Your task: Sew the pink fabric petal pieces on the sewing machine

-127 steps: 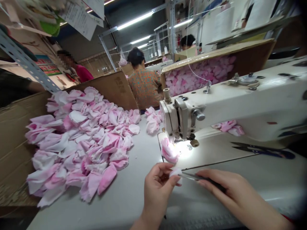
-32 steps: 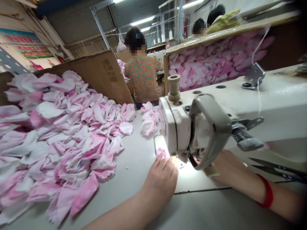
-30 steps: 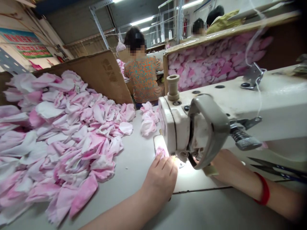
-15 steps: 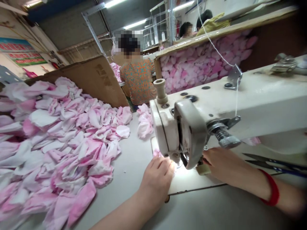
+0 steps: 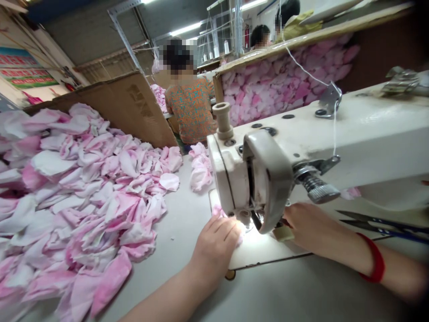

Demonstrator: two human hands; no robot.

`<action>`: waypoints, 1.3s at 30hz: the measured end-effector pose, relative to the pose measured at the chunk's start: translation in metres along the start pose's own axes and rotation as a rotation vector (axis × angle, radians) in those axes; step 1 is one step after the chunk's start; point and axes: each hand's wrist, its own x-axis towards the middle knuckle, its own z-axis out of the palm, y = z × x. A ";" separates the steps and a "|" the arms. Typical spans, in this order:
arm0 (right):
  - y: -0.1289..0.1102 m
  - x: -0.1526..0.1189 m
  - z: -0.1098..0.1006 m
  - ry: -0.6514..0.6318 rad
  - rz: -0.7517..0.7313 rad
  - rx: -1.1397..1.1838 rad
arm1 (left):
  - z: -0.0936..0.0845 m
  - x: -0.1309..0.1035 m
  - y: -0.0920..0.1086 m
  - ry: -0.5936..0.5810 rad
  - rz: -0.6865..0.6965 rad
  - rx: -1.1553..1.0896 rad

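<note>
Heap of pink-and-white fabric pieces [image 5: 83, 192], between eight and nine o'clock on the pale tabletop [image 5: 161, 286]. Small fabric cluster [image 5: 201, 172], just beside the machine head. Left hand [image 5: 214, 246], at six o'clock: forearm rising from seven o'clock, aimed toward one; back of the hand upward, fingers together and gently bent over a pink fabric piece [image 5: 218, 210], which lies on the machine's lit plate and shows beyond the fingertips at twelve o'clock of the hand. Whether the fingers pinch it cannot be told. Sewing machine [image 5: 268, 152], its head between the hands. Right hand [image 5: 308, 226], at four o'clock: forearm, banded in red, pointing toward ten; fingertips hidden behind the machine head, grip therefore undeterminable. Dark-bladed scissors [image 5: 378, 223], lying beyond the right wrist.
</note>
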 end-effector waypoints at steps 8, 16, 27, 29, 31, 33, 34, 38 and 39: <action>-0.004 -0.001 -0.002 0.004 0.011 -0.002 | 0.004 0.005 0.001 -0.040 -0.030 -0.014; 0.001 0.000 -0.005 -0.004 0.051 0.118 | -0.009 0.006 -0.004 0.015 -0.103 -0.162; 0.003 -0.001 -0.001 -0.028 -0.008 0.044 | 0.005 0.001 0.003 -0.100 -0.045 0.032; 0.003 -0.001 0.003 -0.008 -0.034 0.012 | 0.003 0.001 0.005 -0.076 0.007 0.091; 0.002 -0.002 0.005 0.020 -0.033 -0.004 | -0.001 0.001 0.007 -0.062 0.066 0.136; 0.000 -0.001 0.002 0.026 -0.011 -0.008 | -0.004 0.002 0.008 -0.069 0.089 0.165; -0.001 -0.001 0.000 0.023 0.002 -0.012 | -0.004 0.003 0.008 -0.076 0.093 0.177; 0.000 0.004 -0.003 0.014 0.005 -0.030 | 0.001 0.004 0.006 -0.065 0.078 0.251; 0.001 0.005 -0.002 0.024 0.003 -0.037 | 0.003 0.004 0.006 -0.053 0.073 0.269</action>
